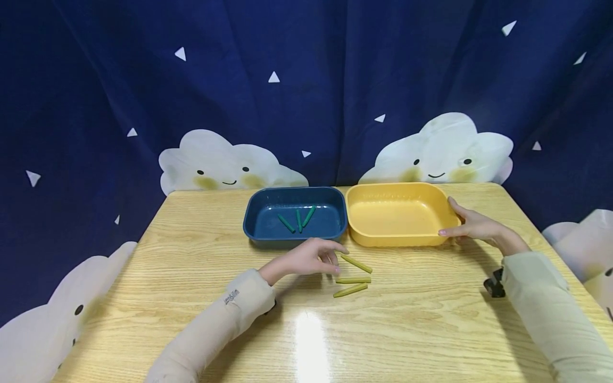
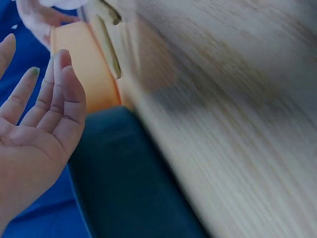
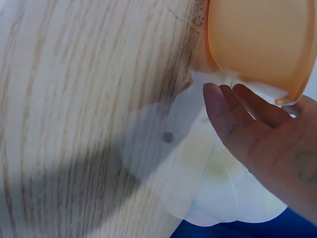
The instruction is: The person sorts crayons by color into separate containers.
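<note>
My left hand [image 1: 313, 256] hovers over the table by three yellow crayons [image 1: 353, 280], its fingers loosely bent with nothing between them. In the left wrist view the palm of that hand [image 2: 44, 114] shows beside the bins. At the right end of the yellow bin [image 1: 397, 240], my right hand [image 1: 481, 224] holds the wall, thumb at the rim by the front corner. Its fingers [image 3: 230, 106] lie against the outside, low on the bin, in the right wrist view. Three green crayons [image 1: 299, 219] lie in the dark blue bin [image 1: 294, 243].
Both bins stand side by side at the back of the wooden table [image 1: 407, 330]. Behind them hangs a dark blue curtain [image 1: 306, 106] with clouds and white triangles. A small black device [image 1: 495, 284] sits under the right sleeve.
</note>
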Tool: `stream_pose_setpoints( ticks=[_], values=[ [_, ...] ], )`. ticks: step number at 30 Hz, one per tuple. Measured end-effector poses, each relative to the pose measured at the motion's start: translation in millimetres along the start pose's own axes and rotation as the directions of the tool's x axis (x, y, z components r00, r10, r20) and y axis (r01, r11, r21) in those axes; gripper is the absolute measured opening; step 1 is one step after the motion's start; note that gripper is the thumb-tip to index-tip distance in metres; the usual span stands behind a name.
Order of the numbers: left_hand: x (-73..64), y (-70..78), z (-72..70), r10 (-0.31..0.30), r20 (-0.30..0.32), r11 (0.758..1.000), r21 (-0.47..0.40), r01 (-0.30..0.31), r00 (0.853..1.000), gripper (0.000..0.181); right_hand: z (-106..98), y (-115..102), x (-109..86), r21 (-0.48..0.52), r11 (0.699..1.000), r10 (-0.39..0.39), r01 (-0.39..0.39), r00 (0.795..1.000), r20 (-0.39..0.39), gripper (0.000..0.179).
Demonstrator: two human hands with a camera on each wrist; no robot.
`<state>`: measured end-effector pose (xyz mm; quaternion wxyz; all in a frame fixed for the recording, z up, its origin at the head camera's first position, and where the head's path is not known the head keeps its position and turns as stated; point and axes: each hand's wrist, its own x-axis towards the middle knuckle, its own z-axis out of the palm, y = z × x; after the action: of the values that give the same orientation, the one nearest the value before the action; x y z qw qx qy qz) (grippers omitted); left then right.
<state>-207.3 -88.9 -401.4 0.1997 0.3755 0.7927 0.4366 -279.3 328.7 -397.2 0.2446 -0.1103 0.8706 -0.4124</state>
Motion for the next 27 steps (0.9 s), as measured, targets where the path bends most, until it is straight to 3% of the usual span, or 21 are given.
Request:
stream_pose_setpoints(
  ticks=[8, 15, 27],
  values=[
    [16.3, -9.4, 8.2, -0.062, 0.085, 0.997, 0.052, 0.058, 0.994, 0.033, 1, -1, -0.4, -0.002, 1.000, -0.005, 0.005, 1.000, 0.001, 0.104],
    [25.3, -12.5, 14.5, -0.128, 0.163, 0.989, 0.092, 0.114, 0.978, 0.023, 0, 0, -0.7, -0.023, 1.000, -0.003, 0.003, 1.000, -0.006, 0.104],
    [34.2, -13.2, 22.1, -0.187, 0.165, 0.960, 0.238, 0.145, 0.969, 0.016, 1, -2, -1.0, -0.042, 0.999, -0.007, 0.007, 1.000, -0.008, 0.104]
  ],
)
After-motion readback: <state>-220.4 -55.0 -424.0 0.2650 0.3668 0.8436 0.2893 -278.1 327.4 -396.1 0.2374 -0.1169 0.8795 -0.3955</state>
